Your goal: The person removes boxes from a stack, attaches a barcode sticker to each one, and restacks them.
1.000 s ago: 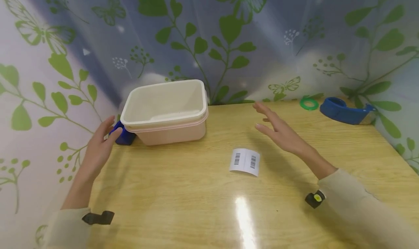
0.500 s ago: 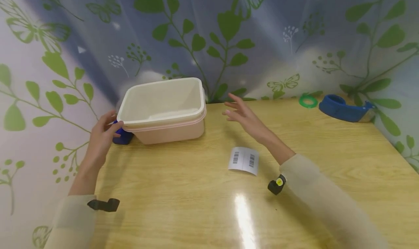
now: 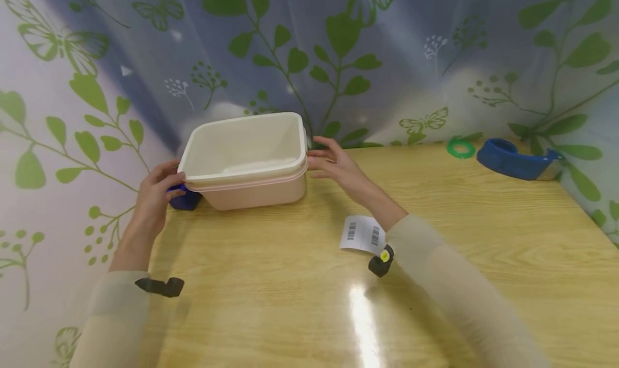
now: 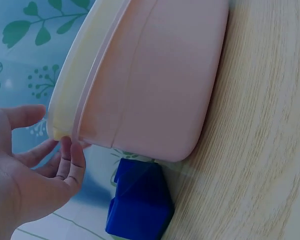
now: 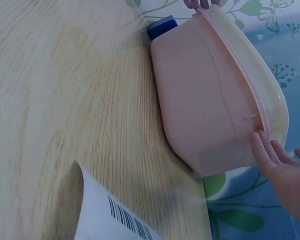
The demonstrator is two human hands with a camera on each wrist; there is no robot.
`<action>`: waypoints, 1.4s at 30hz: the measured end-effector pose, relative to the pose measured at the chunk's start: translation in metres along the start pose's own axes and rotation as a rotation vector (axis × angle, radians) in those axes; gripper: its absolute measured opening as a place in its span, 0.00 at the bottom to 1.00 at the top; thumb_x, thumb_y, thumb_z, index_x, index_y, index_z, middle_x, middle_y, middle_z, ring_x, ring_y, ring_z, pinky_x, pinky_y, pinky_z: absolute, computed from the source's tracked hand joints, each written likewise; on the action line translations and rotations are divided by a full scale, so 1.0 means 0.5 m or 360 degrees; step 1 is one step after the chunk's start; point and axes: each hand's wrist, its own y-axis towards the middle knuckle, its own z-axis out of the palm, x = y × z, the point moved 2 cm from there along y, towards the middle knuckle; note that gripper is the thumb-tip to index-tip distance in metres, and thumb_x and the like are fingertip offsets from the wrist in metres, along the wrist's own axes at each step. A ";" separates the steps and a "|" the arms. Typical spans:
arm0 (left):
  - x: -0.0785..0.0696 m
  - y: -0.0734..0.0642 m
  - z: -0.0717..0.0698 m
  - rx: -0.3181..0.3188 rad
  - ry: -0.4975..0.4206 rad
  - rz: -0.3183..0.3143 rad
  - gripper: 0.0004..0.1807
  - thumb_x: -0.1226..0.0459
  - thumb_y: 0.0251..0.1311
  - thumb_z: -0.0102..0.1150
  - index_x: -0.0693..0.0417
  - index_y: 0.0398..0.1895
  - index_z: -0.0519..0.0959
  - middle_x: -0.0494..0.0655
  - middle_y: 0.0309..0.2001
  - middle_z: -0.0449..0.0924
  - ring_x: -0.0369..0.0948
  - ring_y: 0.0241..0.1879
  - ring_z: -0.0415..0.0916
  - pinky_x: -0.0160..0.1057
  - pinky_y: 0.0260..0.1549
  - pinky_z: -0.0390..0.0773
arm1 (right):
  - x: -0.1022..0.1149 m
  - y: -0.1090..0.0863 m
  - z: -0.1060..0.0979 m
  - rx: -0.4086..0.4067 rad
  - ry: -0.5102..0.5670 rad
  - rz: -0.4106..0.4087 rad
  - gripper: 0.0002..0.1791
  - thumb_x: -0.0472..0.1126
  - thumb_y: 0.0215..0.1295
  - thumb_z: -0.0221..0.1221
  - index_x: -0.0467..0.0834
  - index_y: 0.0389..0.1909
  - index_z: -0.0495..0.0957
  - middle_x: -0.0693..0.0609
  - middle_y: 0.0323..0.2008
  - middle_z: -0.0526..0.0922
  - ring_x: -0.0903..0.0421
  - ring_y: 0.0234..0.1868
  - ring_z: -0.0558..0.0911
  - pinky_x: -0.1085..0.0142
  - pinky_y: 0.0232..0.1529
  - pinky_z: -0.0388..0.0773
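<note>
One wood-grain counter [image 3: 271, 293] fills most of my view, glare streak up front. Left of center toward the back sits the pink tub [image 3: 251, 196] with a cream tub [image 3: 246, 142] nested in it, hollow side up. I've got it from both ends: left grip [image 3: 153, 196] is loosely bent, fingertips on the rims at the left end; right grip [image 3: 343, 174] is fairly spread, fingertips against the right end near the pink rim. Both just touching, tbh, not clamped. Blue tape dispenser [image 3: 512, 161] is way over on the far right. Faceted blue block [image 4: 142, 200] is right beside the tubs' left end. White barcode sheet [image 3: 358, 233], curling a bit, is partly hidden by my right wrist. Smallest: green ring [image 3: 460, 148] near the dispenser.
</note>
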 end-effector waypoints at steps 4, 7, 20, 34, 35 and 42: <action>-0.003 0.004 0.004 -0.0013 0.0013 0.0008 0.24 0.68 0.71 0.62 0.55 0.68 0.71 0.40 0.55 0.76 0.33 0.48 0.76 0.28 0.40 0.80 | 0.002 0.004 0.016 -0.0029 -0.0073 -0.0016 0.36 0.36 0.77 0.58 0.43 0.80 0.55 0.36 0.70 0.70 0.36 0.63 0.78 0.43 0.65 0.75; -0.002 0.010 0.002 0.0009 0.0010 0.0026 0.24 0.69 0.72 0.61 0.56 0.69 0.70 0.40 0.56 0.77 0.33 0.49 0.76 0.29 0.41 0.80 | 0.004 0.004 0.022 -0.0051 -0.0132 -0.0018 0.37 0.38 0.76 0.60 0.44 0.80 0.56 0.37 0.70 0.70 0.34 0.62 0.77 0.52 0.60 0.79; 0.010 0.023 0.004 0.0033 -0.0080 0.0058 0.25 0.71 0.73 0.58 0.61 0.70 0.68 0.39 0.56 0.77 0.33 0.53 0.75 0.28 0.42 0.79 | -0.003 0.011 0.038 -0.0227 -0.0435 -0.0070 0.37 0.39 0.71 0.66 0.44 0.77 0.62 0.42 0.62 0.77 0.51 0.46 0.77 0.66 0.40 0.76; 0.005 0.023 0.008 -0.0038 -0.0054 0.0156 0.28 0.69 0.72 0.59 0.63 0.73 0.68 0.40 0.57 0.80 0.35 0.56 0.75 0.29 0.50 0.75 | 0.004 0.014 0.048 -0.0279 -0.0214 -0.0215 0.38 0.31 0.67 0.67 0.40 0.75 0.63 0.38 0.57 0.79 0.47 0.57 0.80 0.58 0.59 0.79; 0.004 0.023 0.009 -0.0050 -0.0074 0.0167 0.28 0.69 0.71 0.60 0.64 0.73 0.69 0.41 0.58 0.81 0.36 0.56 0.76 0.30 0.50 0.76 | 0.005 0.013 0.047 -0.0279 -0.0209 -0.0221 0.38 0.31 0.67 0.67 0.40 0.76 0.62 0.38 0.58 0.79 0.46 0.57 0.79 0.57 0.60 0.79; -0.026 0.014 0.020 -0.0063 -0.0075 0.0226 0.32 0.66 0.72 0.62 0.64 0.76 0.65 0.40 0.58 0.79 0.34 0.56 0.74 0.29 0.49 0.76 | 0.036 0.007 0.042 -0.0303 -0.0157 -0.0245 0.38 0.33 0.70 0.65 0.41 0.77 0.61 0.37 0.62 0.79 0.45 0.62 0.78 0.53 0.66 0.75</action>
